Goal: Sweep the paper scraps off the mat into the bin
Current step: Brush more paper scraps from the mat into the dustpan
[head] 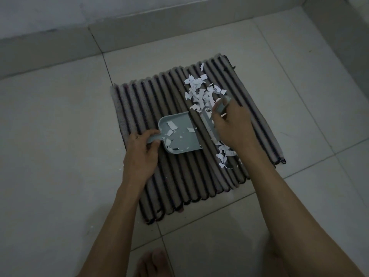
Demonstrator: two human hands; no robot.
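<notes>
A bare foot (151,262) rests on the tiled floor (60,156) at the near edge of the view. Beyond it, a striped mat (179,186) lies on the floor, turned at an angle to the tile joints.

The left hand (139,154) is positioned over the left-hand part of the mat, fingers and thumb curled around the handle of a light blue dustpan (179,134). The dustpan sits flat on the mat near its centre, open lip facing right. Several paper scraps lie inside the pan.

The right hand (233,124) grips the handle of a small brush (209,124), fingers wrapped around it. The brush head stands just beside the dustpan lip, bristles down on the mat.

Paper scraps (199,92) are distributed in a band along the right-hand half of the mat, from near its right edge to near its far edge, with the densest cluster beyond the brush.

A raised tiled step (139,27) runs along the far side of the floor.
</notes>
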